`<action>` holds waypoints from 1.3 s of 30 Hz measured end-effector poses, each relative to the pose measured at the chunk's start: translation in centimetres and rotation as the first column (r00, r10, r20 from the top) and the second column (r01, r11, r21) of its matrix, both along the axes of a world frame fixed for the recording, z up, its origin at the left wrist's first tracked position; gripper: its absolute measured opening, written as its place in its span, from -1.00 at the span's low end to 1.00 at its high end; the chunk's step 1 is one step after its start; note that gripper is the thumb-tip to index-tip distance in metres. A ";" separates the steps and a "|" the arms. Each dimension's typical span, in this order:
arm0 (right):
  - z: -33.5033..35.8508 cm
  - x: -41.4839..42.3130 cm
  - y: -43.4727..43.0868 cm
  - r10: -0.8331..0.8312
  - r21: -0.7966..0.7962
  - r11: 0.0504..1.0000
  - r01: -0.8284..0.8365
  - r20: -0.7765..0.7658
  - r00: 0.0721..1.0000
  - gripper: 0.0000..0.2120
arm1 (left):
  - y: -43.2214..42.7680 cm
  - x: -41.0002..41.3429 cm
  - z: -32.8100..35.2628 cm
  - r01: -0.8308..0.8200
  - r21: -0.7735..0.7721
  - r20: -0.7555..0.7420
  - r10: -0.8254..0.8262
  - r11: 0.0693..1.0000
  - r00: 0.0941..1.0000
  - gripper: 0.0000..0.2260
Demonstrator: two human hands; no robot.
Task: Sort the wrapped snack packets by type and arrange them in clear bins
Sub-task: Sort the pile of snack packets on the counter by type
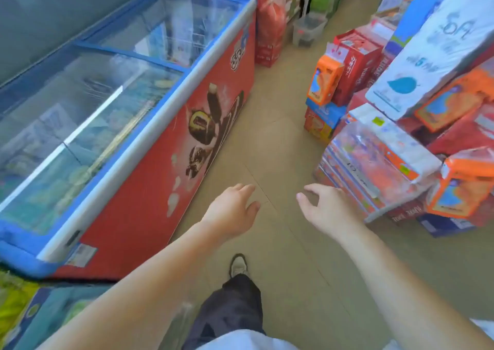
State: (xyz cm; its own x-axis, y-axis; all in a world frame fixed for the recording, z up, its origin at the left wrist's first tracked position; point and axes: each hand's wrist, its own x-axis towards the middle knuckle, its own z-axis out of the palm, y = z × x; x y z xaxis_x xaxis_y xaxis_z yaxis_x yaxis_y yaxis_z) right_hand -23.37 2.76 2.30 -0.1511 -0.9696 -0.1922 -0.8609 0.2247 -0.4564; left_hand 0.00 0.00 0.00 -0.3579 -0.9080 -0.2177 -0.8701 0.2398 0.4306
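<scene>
Two bare hands hover empty over the tan floor (pixel 280 141) at lower centre, the left hand (pixel 232 210) and right hand (pixel 326 210) both loosely curled and gripping nothing, with a pale shoe (pixel 238 265) below them. Just right of the right hand lies a clear-wrapped bundle of red and orange packets (pixel 374 162). A red chest freezer with blue-framed glass lids (pixel 160 162) fills the left, and a clear plastic bin (pixel 308 30) stands at upper centre, well apart from both hands.
</scene>
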 end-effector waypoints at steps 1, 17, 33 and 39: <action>-0.4 0.1 -1.7 -0.015 -0.009 1.000 0.016 0.035 0.999 -0.61 | -1.7 0.1 -0.2 -0.011 0.014 -0.026 0.012 1.000 1.000 -0.51; -2.1 -4.6 -25.5 -0.120 0.158 0.981 0.111 0.050 0.991 -0.45 | -30.5 -6.1 -1.8 0.077 0.209 0.088 -0.097 0.975 0.991 -0.53; -2.8 -13.7 -59.8 0.126 0.146 0.982 -0.118 -0.047 0.991 -0.54 | -62.5 -13.7 -1.6 -0.072 0.087 0.049 0.068 0.994 0.996 -0.54; -3.6 -14.4 -75.9 0.116 0.129 0.986 -0.109 -0.052 0.992 -0.56 | -78.5 -13.8 -2.0 -0.087 0.058 0.017 0.086 0.995 0.996 -0.52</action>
State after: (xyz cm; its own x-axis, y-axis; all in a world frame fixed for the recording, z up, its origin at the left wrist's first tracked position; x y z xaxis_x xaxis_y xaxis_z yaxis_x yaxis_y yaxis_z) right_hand -37.76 -73.13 -1.28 -0.0570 -0.9498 -0.3077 -0.9085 0.1772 -0.3785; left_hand -13.81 -78.48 -1.98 -0.2746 -0.9212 -0.2758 -0.8929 0.1378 0.4286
